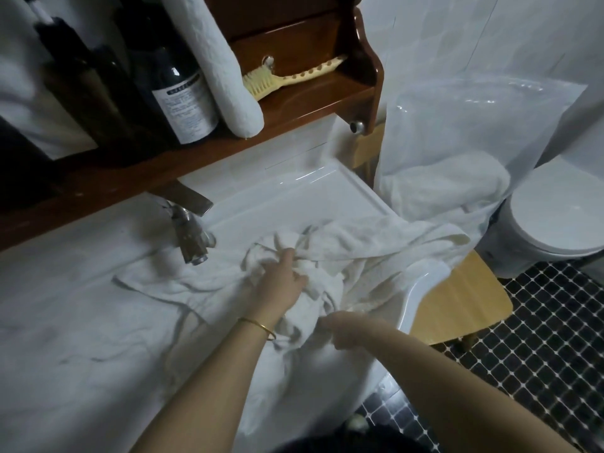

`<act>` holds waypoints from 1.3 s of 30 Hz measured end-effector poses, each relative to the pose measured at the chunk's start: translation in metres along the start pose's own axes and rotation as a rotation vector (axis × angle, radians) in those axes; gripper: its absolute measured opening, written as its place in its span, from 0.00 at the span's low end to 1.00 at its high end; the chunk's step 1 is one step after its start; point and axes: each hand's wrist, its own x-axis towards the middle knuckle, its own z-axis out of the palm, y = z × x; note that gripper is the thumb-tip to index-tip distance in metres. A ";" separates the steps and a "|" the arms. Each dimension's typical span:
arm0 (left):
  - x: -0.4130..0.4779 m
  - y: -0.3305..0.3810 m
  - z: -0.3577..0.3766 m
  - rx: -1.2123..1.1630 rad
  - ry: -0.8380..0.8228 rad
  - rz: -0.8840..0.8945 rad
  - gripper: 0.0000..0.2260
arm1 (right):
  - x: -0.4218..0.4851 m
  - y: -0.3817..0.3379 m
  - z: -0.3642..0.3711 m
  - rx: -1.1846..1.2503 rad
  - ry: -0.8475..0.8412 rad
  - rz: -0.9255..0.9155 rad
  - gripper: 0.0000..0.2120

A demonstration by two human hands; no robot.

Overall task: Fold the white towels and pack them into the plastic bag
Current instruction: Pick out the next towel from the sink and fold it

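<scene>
While bunched on the counter, white towel sits gripped by both hands' clenched fingers.

The crumpled white cloth towel lies on the white ceramic basin; right of it, the clear plastic bag stands on the pale wooden stool.

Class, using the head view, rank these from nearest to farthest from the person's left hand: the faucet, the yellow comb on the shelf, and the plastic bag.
From the left hand:
1. Faucet, just up and left, over the sink.
2. Plastic bag, up and right, standing on the wooden stool.
3. Yellow comb, highest up, on the wooden shelf.
</scene>
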 end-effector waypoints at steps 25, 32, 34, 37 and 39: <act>-0.033 0.022 -0.031 -0.508 0.455 0.062 0.16 | -0.151 0.003 -0.083 0.398 0.774 -0.022 0.07; -0.057 0.060 -0.042 -0.818 0.308 0.020 0.09 | -0.164 -0.005 -0.100 0.762 1.013 -0.106 0.06; -0.064 0.056 -0.038 -0.769 0.214 -0.054 0.05 | -0.138 0.005 -0.088 0.579 1.039 0.094 0.03; -0.071 0.034 -0.032 -0.747 0.146 -0.158 0.10 | -0.110 0.021 -0.056 0.175 0.663 0.402 0.07; -0.073 0.019 -0.029 -0.727 0.143 -0.189 0.11 | -0.097 0.016 -0.036 -0.094 0.501 0.454 0.11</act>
